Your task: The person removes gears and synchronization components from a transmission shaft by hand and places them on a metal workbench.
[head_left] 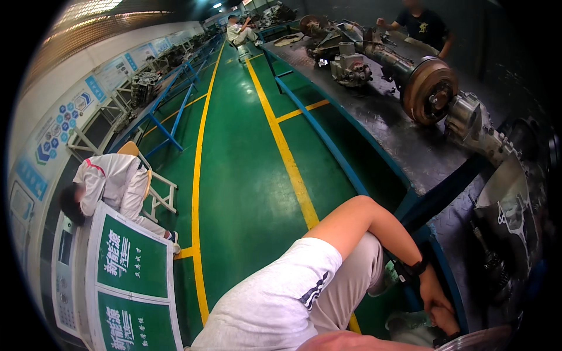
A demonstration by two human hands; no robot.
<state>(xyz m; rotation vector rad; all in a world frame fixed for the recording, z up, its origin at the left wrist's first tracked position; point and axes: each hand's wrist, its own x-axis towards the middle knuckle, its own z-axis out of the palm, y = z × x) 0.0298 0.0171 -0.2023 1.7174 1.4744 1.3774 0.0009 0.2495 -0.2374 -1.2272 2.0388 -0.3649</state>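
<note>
My left arm, in a pale short sleeve, bends across my beige trouser knee, with a black band at the wrist. Low beside the blue bench frame (345,169), my left hand (434,295) lies against my right hand (446,320), its fingers curled over it. Only part of my right hand shows; a dark band is at its wrist and its fingers are mostly hidden. No tool or part is visible in either hand. Nearest to them is the dark metal workbench top (404,146), carrying a geared shaft (494,266) and a pale metal housing (509,193).
Farther along the bench lie a rusty brake drum (430,90) on an axle and a gearbox (351,67). A person (424,26) is behind it. Another person (108,181) leans over a green-panelled cabinet (137,257) at left. A third sits far down the green aisle (240,175).
</note>
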